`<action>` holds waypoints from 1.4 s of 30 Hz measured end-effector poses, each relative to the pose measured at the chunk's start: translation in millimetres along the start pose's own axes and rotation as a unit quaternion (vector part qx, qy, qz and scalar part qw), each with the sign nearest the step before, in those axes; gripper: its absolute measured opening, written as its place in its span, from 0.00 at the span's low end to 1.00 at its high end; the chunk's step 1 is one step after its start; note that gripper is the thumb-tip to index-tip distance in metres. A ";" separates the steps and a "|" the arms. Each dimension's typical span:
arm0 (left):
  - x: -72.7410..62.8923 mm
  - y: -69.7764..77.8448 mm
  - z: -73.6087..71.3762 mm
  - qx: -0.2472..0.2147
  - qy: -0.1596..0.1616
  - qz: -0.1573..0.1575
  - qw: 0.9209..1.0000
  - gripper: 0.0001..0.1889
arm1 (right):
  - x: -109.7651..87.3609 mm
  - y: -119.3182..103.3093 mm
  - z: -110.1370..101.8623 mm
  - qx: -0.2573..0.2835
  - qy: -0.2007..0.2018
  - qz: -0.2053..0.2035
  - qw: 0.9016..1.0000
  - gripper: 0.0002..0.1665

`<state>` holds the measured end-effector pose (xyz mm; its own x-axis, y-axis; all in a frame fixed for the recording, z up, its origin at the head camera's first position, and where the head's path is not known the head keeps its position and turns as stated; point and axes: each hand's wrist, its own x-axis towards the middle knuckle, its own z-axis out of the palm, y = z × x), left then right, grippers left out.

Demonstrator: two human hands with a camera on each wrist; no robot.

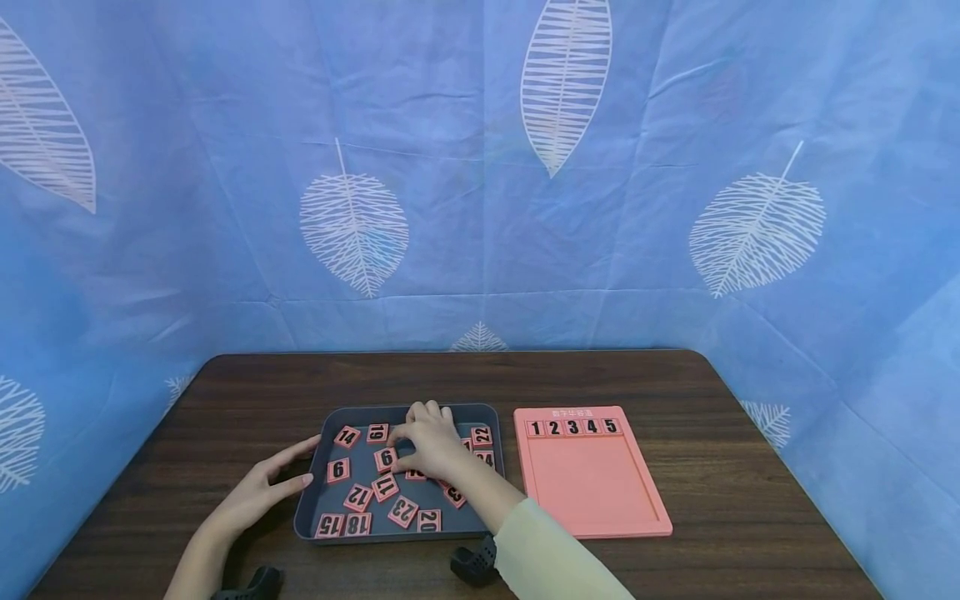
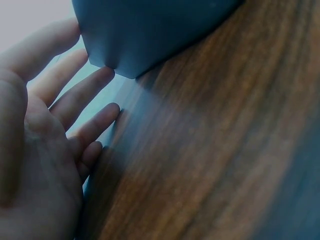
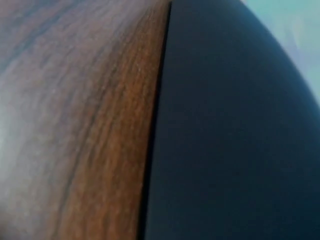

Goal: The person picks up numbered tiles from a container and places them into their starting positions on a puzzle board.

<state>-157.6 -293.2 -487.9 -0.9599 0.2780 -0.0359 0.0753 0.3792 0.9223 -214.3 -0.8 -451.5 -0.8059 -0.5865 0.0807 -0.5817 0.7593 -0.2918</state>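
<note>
A dark grey tray point(image 1: 397, 537) holds several pink number tiles with black digits, among them a 14 tile point(image 1: 347, 437), a 12 tile point(image 1: 358, 497) and a 23 tile point(image 1: 402, 511). My right hand point(image 1: 431, 443) reaches over the tray, its thumb and index finger pinching the edges of a tile reading 6 or 9 point(image 1: 385, 459). Some tiles are partly hidden below that hand. Spread along the tray's left side, my left hand point(image 1: 258, 492) touches the rim with thumb and fingertips. In the left wrist view the left hand's fingers point(image 2: 82, 97) are extended against the tray's outer wall point(image 2: 145, 35).
Right of the tray lies a pink board point(image 1: 592, 483) with tiles 1 to 5 point(image 1: 573, 427) in its top row. Both stand on a dark wooden table point(image 1: 750, 500). A blue curtain point(image 1: 480, 208) with white leaf prints hangs behind. The right wrist view shows only table and the tray's wall.
</note>
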 end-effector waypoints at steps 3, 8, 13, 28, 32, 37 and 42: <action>-0.2 0.4 -0.1 0.000 -0.001 0.000 1.000 0.31 | -5.1 1.6 -3.5 -0.002 0.012 -0.005 1.000 0.17; -0.2 1.0 -0.3 -0.001 -0.005 -0.002 1.000 0.31 | -14.5 4.2 -11.7 -0.009 0.033 -0.011 0.999 0.18; 0.2 2.2 -0.6 -0.002 -0.005 -0.005 1.000 0.31 | -25.0 7.3 -19.4 -0.001 0.060 -0.016 0.998 0.17; 1.3 1.1 -1.0 -0.004 -0.004 -0.003 1.000 0.31 | -58.8 17.7 -41.9 0.010 0.111 -0.026 0.993 0.17; 0.9 1.3 -0.8 -0.003 -0.002 0.000 1.000 0.31 | -67.7 23.7 -45.0 0.015 0.125 -0.028 0.992 0.17; 0.5 0.8 -0.8 0.000 -0.002 -0.003 1.000 0.31 | -80.9 34.8 -48.5 0.036 0.142 -0.029 0.989 0.16; 0.5 -0.3 -0.4 0.002 -0.001 -0.005 1.000 0.31 | -93.9 46.3 -54.2 0.054 0.152 -0.010 0.987 0.16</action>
<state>-158.2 -293.5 -488.0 -0.9602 0.2756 -0.0450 0.0674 0.3852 0.9204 -171.5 104.8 -421.0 -0.7992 -0.4775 0.3651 -0.5966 0.7042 -0.3851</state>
